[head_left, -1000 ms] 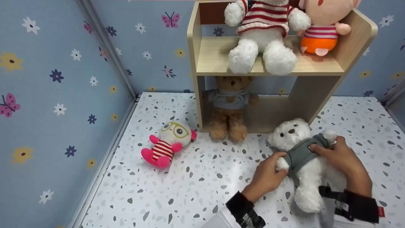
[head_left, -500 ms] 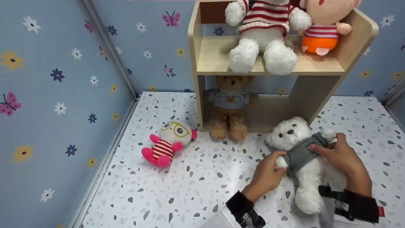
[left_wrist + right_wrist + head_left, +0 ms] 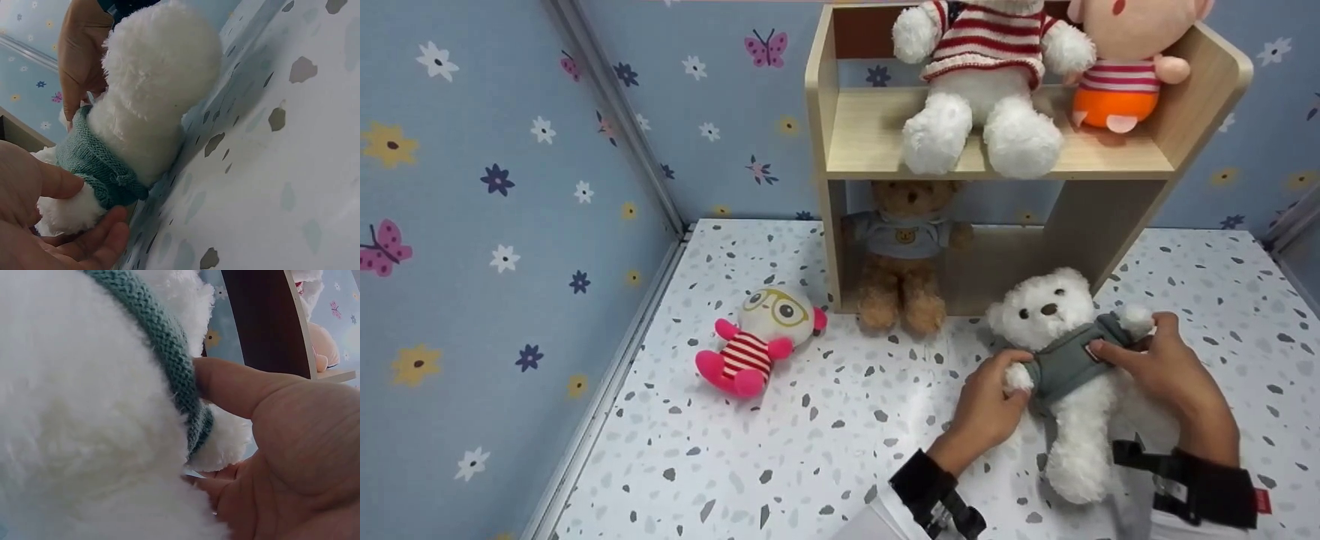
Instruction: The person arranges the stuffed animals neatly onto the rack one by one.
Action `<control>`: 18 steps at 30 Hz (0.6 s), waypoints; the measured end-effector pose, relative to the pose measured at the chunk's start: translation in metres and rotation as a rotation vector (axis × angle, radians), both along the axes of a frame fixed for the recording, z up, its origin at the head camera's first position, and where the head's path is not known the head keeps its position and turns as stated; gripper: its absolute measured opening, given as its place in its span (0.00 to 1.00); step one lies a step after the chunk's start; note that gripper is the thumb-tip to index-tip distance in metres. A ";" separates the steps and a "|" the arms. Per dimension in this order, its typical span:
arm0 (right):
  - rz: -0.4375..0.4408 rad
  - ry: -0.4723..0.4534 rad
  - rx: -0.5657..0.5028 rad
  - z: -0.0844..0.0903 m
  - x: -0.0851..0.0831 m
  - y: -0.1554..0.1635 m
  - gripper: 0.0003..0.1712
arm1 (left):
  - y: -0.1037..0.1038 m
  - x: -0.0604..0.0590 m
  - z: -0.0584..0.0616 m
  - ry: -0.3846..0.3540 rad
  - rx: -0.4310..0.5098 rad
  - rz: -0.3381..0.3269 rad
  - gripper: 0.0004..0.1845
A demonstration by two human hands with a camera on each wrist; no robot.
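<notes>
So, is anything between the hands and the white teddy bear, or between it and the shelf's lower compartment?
Nothing visible. The left hand and right hand grip the white teddy bear directly. The brown teddy bear sits at the left of the lower compartment, off that line.

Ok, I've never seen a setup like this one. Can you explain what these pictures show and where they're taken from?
There's no machine here, just a person's bare left hand and right hand. The wide view looks down from a camera worn on the head; the two close ones come from cameras on the wrists.

Both hands hold a white bear in a green-grey sweater, tilted: the left grips one arm, the right holds the other side, thumb on the sweater's front. Left of it on the speckled surface lies a pink-limbed toy with glasses. Behind, a wooden shelf holds more plush toys.
</notes>
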State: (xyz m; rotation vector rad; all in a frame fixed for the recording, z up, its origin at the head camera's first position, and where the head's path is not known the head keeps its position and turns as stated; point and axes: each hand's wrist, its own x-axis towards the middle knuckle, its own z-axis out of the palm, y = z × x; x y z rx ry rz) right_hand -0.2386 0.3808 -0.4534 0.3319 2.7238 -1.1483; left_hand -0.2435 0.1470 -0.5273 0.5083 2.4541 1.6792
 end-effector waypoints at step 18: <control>0.058 -0.003 -0.084 0.007 0.001 -0.006 0.43 | -0.014 -0.012 0.012 0.026 0.040 0.058 0.22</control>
